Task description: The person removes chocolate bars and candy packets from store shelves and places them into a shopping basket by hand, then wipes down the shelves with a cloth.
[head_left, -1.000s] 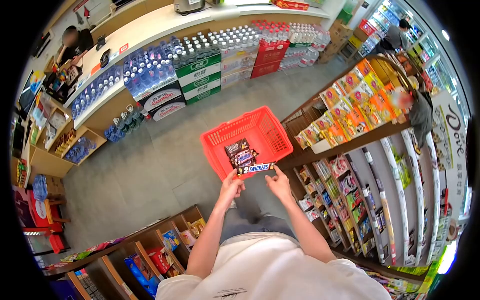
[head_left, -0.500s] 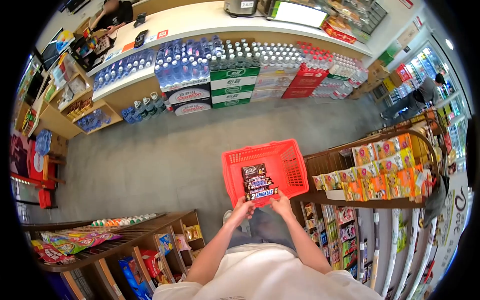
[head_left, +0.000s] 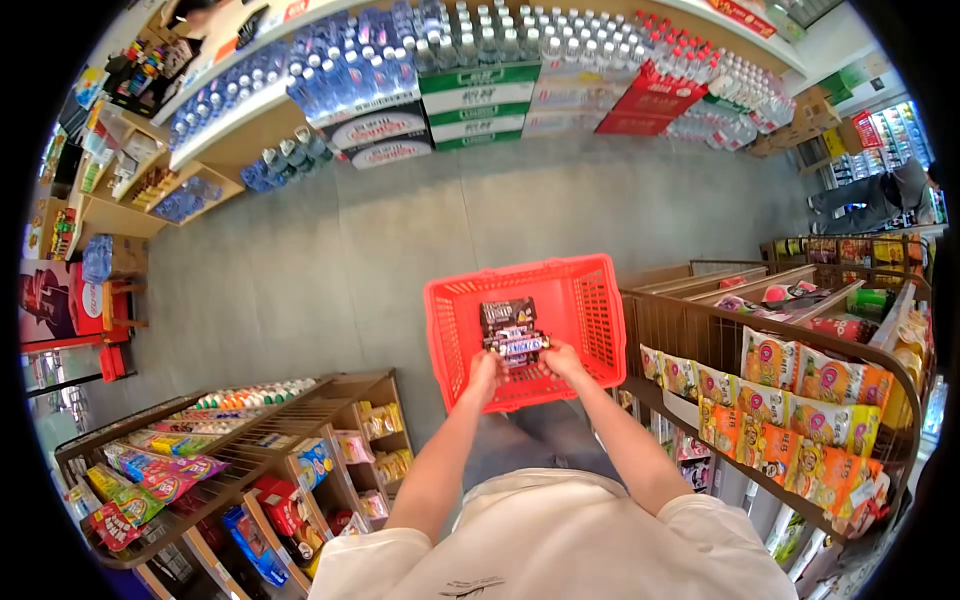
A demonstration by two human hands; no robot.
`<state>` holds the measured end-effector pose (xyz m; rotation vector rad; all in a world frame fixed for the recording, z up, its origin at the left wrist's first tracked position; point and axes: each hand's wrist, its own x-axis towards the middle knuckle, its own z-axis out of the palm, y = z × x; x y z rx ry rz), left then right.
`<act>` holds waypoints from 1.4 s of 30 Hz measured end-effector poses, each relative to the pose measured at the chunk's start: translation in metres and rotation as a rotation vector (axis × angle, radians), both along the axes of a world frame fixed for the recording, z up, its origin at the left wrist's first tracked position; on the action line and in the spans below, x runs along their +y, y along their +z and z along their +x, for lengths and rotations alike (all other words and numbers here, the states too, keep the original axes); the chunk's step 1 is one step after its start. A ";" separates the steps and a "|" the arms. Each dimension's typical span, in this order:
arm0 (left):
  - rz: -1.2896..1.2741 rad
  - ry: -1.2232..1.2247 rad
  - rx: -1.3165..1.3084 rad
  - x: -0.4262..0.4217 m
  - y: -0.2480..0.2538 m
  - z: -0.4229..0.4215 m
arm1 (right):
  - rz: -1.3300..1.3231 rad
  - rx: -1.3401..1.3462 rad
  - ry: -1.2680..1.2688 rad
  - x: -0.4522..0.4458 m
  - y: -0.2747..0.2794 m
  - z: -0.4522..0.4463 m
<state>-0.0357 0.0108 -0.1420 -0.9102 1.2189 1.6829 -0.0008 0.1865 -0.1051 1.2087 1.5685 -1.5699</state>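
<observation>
The left hand (head_left: pixel 484 376) and right hand (head_left: pixel 563 362) pinch opposite ends of a Snickers bar (head_left: pixel 522 346), fingers closed on it, in or just above the red shopping basket (head_left: pixel 603 310); this end-grip leaves the label uncovered and likely keeps it level near the brown M&M's pouch (head_left: pixel 508 315).

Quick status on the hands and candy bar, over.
Left hand, right hand: at opposite ends of the candy bar. Candy bar within the red basket's outline; height unclear. Possible obstruction: brown packet just beyond it.
</observation>
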 end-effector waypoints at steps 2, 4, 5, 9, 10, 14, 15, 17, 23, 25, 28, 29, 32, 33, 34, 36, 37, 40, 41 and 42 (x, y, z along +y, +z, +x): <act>-0.043 -0.008 -0.027 0.005 -0.013 -0.007 | -0.039 -0.047 -0.032 0.003 -0.013 -0.005; -0.063 -0.025 -0.044 0.005 -0.028 -0.010 | -0.071 -0.080 0.037 0.006 -0.033 -0.007; -0.078 -0.031 -0.050 0.004 -0.034 -0.011 | -0.074 -0.091 0.061 0.006 -0.038 -0.008; -0.077 -0.077 -0.039 0.000 -0.035 -0.012 | -0.076 -0.098 0.040 0.007 -0.042 -0.005; -0.069 -0.085 -0.028 -0.001 -0.035 -0.011 | -0.010 -0.116 0.007 0.009 -0.043 -0.004; -0.050 -0.114 -0.004 -0.015 -0.017 -0.007 | 0.100 -0.063 -0.150 0.023 -0.026 0.002; -0.012 -0.125 -0.031 -0.021 -0.012 -0.008 | 0.094 -0.041 -0.216 0.027 -0.022 0.004; 0.029 -0.164 -0.038 -0.029 0.006 -0.013 | 0.091 0.010 -0.313 0.036 0.003 0.007; 0.278 -0.281 0.103 -0.049 0.095 -0.035 | 0.142 0.220 -0.572 0.037 0.081 0.037; 0.328 -0.344 0.137 -0.055 0.109 -0.038 | 0.176 0.383 -0.671 0.024 0.107 0.057; 0.400 -0.369 0.176 -0.054 0.125 -0.036 | 0.215 0.497 -0.789 -0.007 0.146 0.088; 0.429 -0.438 0.171 -0.054 0.127 -0.031 | 0.209 0.512 -0.835 -0.019 0.161 0.100; 0.530 -0.550 0.197 -0.035 0.145 -0.010 | 0.236 0.581 -0.935 -0.051 0.172 0.142; 0.551 -0.594 0.194 -0.029 0.152 0.000 | 0.219 0.568 -0.974 -0.060 0.179 0.155; 0.565 -0.629 0.192 -0.025 0.156 0.013 | 0.221 0.586 -1.011 -0.070 0.183 0.170; 0.623 -0.739 0.170 -0.019 0.156 0.035 | 0.232 0.612 -1.075 -0.084 0.190 0.197; 0.652 -0.793 0.187 -0.017 0.163 0.047 | 0.251 0.595 -1.088 -0.090 0.192 0.208; 0.690 -0.959 0.228 -0.007 0.188 0.080 | 0.296 0.584 -1.154 -0.097 0.195 0.236; 0.690 -1.031 0.242 -0.005 0.193 0.090 | 0.305 0.570 -1.187 -0.100 0.194 0.248; 0.699 -1.083 0.264 -0.001 0.196 0.101 | 0.317 0.571 -1.211 -0.102 0.200 0.259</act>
